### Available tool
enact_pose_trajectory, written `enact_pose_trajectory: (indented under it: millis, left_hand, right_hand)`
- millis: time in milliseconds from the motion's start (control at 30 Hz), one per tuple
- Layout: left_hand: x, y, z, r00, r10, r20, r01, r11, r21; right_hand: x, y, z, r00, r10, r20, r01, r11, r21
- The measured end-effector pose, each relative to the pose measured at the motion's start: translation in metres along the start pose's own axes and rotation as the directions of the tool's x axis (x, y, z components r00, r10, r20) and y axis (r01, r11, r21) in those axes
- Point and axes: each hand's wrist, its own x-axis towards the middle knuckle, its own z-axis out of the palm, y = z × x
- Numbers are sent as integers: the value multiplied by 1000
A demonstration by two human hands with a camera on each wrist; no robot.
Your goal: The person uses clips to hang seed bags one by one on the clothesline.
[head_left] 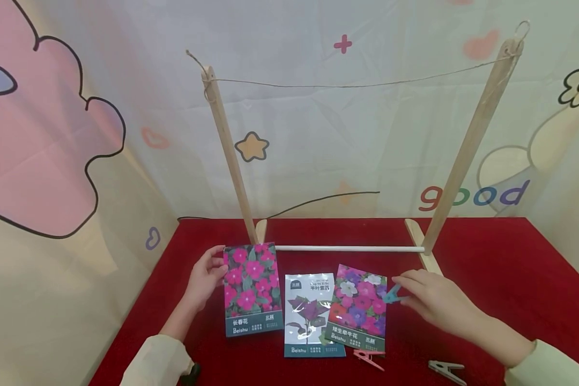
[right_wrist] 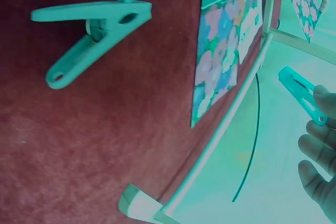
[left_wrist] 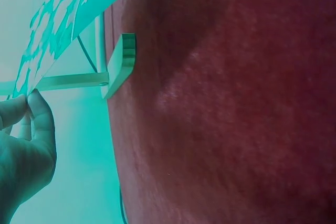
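Note:
My left hand [head_left: 206,276] pinches the upper left edge of a seed packet [head_left: 253,284] with pink flowers, held up off the cloth in the left wrist view. Between the thumb and fingers of my right hand [head_left: 436,300] is a small blue clothespin [head_left: 393,294]; in the right wrist view this clothespin [right_wrist: 302,95] is clear of the cloth. Beside that hand lies a seed packet [head_left: 359,305] with mixed flowers, overlapping the edge of a pale packet [head_left: 306,316] with a purple plant. A pink clothespin [head_left: 369,358] lies at its lower edge.
A grey clothespin [head_left: 447,371] lies at the front right of the red cloth [head_left: 502,268]. Behind the packets stands a wooden frame with two posts [head_left: 477,134], a white bar [head_left: 349,249] low down and a string [head_left: 318,86] across the top.

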Motion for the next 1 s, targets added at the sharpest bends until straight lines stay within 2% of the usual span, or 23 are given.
enact_pose_trajectory:
  millis: [467, 700, 1000]
  left_hand:
    - [1, 24, -1, 999, 39, -37, -39, 999, 15]
    - [4, 38, 0, 997, 48, -64, -47, 999, 26]
    - [6, 54, 1, 993, 83, -81, -81, 996, 32]
  right_hand:
    - [13, 3, -10, 999, -15, -48, 15, 1000, 9]
    - [23, 7, -16, 993, -50, -111, 50, 999, 1]
    - [37, 9, -31, 985, -52, -167, 57, 998, 22]
